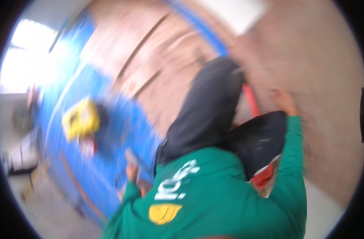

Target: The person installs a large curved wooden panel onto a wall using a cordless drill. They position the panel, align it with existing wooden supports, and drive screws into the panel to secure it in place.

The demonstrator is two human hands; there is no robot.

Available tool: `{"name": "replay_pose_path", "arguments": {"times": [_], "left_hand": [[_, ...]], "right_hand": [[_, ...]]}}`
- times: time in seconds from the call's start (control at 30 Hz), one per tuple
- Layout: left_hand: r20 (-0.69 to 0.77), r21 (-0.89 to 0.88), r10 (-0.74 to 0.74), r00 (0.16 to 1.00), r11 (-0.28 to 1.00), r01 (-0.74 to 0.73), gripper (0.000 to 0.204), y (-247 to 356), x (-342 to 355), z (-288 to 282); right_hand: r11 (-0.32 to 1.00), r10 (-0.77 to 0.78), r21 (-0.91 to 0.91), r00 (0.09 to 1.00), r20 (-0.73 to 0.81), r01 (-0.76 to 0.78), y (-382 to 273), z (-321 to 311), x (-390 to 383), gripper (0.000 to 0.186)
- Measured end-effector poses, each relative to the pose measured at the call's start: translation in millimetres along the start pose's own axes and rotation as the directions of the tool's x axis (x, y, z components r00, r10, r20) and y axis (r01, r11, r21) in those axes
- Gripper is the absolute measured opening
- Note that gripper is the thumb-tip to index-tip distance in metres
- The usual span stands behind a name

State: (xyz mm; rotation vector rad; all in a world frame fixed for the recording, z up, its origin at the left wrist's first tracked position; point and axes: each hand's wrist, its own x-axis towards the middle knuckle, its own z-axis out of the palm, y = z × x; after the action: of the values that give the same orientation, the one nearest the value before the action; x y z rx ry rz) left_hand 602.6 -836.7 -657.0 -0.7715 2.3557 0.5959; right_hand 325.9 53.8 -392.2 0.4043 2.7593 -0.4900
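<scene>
Overall, head view, heavily blurred; one person, legs bent, in a green top [214, 191] and dark trousers [208, 99].

Item: left hand [132, 173], low beside the body, over a blue sheet [138, 125]. A greyish shape [132, 158] shows at its fingers; whether gripped or merely overlapped, cannot tell.

Item: right hand [284, 102], arm reaching past the bent knee to a broad brown surface [321, 63]. Fingers seem curved towards it, perhaps for support; contact and grip cannot be told.

Item: yellow box-like container [81, 119], on the blue sheet, left of the left hand and well apart; probably set aside there within reach. Contents not visible. Small red-and-white object [87, 146] just beside it, kind unclear.

Item: red-and-white container or bag [265, 177], partly hidden between trousers and right sleeve; contents cannot be told.

Item: blue strip [204, 32] and red strip [251, 100], running along the brown surface's near side, possibly marking or covering an edge.
</scene>
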Motion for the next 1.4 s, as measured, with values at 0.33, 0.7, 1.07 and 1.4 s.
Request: {"name": "replay_pose_path", "arguments": {"times": [0.33,0.7,1.07,1.4], "left_hand": [[-0.085,-0.611,0.949,0.303,0.191,-0.769,0.047,585.7,-62.6,-207.1],[0.831,-0.474,0.237,-0.504,-0.174,-0.863,0.036,860.8,-197.4,119.3],[0.988,-0.145,0.01,-0.153,-0.25,-0.957,0.039,865.9,-165.4,153.1],[0.682,-0.256,0.731,-0.004,0.234,-0.938,0.028,872.0,-231.7,-133.8]], "right_hand": [[0.642,-0.245,0.64,0.904,-0.351,0.423,-119.6,-47.3,-76.2,0.059],[0.433,0.327,0.894,0.903,-0.28,0.12,-6.7,18.0,-136.8,0.071],[0.288,0.628,0.94,0.777,-0.039,-0.185,-11.2,71.8,-132.0,0.07],[-0.478,0.863,0.856,0.29,0.415,0.198,-152.3,-79.7,-292.7,0.046]]}}
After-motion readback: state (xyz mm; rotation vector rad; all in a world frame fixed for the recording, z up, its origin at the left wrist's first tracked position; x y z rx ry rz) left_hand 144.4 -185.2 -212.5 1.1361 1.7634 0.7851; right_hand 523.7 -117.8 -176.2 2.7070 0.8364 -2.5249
